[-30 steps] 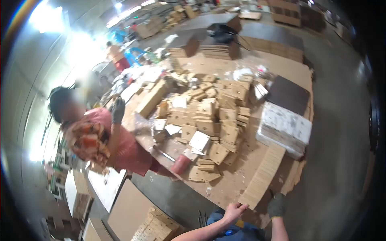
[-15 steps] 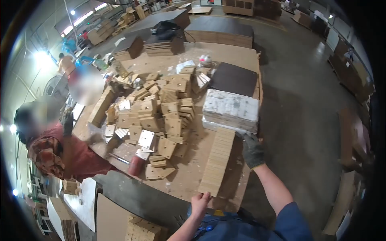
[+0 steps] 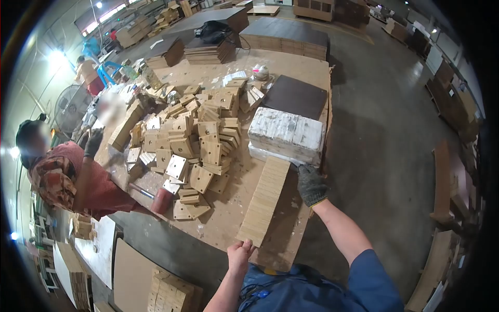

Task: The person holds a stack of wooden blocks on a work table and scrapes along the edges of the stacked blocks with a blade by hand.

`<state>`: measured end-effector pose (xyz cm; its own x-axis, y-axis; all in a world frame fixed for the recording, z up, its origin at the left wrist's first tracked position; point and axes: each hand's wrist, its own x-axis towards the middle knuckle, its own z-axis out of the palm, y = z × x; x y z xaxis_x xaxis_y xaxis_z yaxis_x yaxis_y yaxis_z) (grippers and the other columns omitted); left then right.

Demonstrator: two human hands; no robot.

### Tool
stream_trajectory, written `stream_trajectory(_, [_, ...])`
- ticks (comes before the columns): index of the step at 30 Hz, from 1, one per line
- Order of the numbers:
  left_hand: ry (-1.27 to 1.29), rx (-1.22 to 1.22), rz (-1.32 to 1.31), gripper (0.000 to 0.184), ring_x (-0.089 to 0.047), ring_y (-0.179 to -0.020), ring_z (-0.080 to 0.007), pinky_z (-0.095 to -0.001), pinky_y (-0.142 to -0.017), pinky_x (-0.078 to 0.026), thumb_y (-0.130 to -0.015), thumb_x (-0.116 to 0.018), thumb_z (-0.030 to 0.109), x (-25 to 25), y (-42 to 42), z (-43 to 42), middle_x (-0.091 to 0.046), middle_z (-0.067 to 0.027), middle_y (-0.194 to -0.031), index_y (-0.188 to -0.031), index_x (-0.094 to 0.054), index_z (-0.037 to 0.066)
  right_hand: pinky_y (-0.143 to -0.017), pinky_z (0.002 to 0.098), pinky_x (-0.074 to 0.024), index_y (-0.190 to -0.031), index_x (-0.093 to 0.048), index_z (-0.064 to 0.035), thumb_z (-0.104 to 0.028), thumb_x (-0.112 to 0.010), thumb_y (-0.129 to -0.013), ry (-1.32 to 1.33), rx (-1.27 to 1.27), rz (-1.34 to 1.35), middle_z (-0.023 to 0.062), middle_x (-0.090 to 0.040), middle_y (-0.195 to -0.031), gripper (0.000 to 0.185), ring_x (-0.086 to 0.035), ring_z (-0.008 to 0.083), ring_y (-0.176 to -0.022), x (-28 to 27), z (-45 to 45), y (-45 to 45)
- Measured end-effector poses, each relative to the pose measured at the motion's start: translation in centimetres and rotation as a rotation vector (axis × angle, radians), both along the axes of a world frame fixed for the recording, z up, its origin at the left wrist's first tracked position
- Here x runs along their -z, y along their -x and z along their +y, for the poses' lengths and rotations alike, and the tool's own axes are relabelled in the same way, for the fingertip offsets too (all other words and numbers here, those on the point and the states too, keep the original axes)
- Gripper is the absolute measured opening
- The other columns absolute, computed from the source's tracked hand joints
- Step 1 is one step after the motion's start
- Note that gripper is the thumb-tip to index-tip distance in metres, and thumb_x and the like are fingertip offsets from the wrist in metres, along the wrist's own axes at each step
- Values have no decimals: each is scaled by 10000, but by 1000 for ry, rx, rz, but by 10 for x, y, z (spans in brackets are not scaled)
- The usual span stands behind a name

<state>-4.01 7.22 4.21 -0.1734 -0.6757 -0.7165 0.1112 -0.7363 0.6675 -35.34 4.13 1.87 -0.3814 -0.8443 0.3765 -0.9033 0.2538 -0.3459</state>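
A red mallet (image 3: 163, 200) is lying on the counter (image 3: 223, 216), a dark panel (image 3: 296, 97) is resting farther back, a black bundle (image 3: 213, 30) is sitting on stacked boards (image 3: 208, 55), and a fan (image 3: 70, 108) is standing beyond.

The near end of a long, pale tan wooden row (image 3: 265, 200) is touched by the bare left hand (image 3: 240, 255); the grey-gloved right hand (image 3: 312, 186) is held near its far end. Drilled tan wooden blocks (image 3: 209, 150) are heaped leftward.
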Motion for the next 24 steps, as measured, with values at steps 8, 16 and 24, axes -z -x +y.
stream_trajectory(8, [15, -28, -58, 235, -625, -822, -188, -281, -788, -531, -909, -559, 99, 0, 5, 3, -619, -138, -918, -897, -593, -133, -734, 443, -497, -1059, -569, -92, -95, -488, -793, 60, 78, 74, 123, -595, -1018, 278, -584, 318, -944, -9, -11, -13])
stream_trajectory(16, [12, 8, -102, 232, -611, -812, -186, -305, -803, -533, -914, -555, 108, 0, 4, 1, -611, -128, -903, -882, -593, -119, -688, 426, -490, -937, -580, -62, -80, -498, -745, -9, -94, 89, 160, -581, -897, 209, -574, 338, -839, -11, -21, -6])
stream_trajectory(24, [9, 5, -97, 227, -617, -841, -212, -336, -832, -539, -920, -547, 110, -7, 5, 2, -606, -147, -934, -889, -590, -111, -487, 369, -461, -779, -532, -54, -98, -469, -771, 59, -683, 358, 115, -520, -700, 78, -548, 233, -661, -15, 83, -84])
